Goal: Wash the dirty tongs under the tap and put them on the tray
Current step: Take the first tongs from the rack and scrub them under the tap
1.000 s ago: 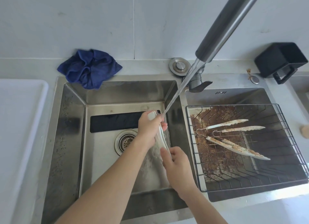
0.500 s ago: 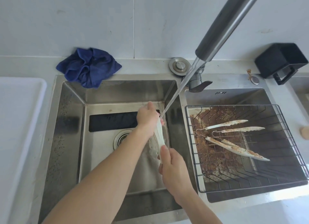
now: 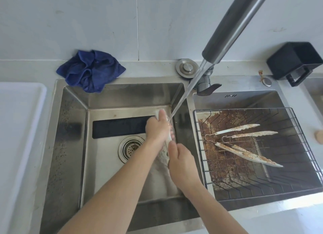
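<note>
Left hand [image 3: 158,129] slid up tongs [image 3: 169,139] | both grip | right hand [image 3: 181,162] low

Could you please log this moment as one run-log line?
step: rinsing | left hand: grips tongs | right hand: holds lower end | tap: running | tray: no tongs

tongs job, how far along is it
Done: nothing shows on the visible part of the white tray. In hand: the left hand and right hand hold one pair of tongs under the running water. Left: two dirty pairs lie in the wire rack, unwashed.
</note>
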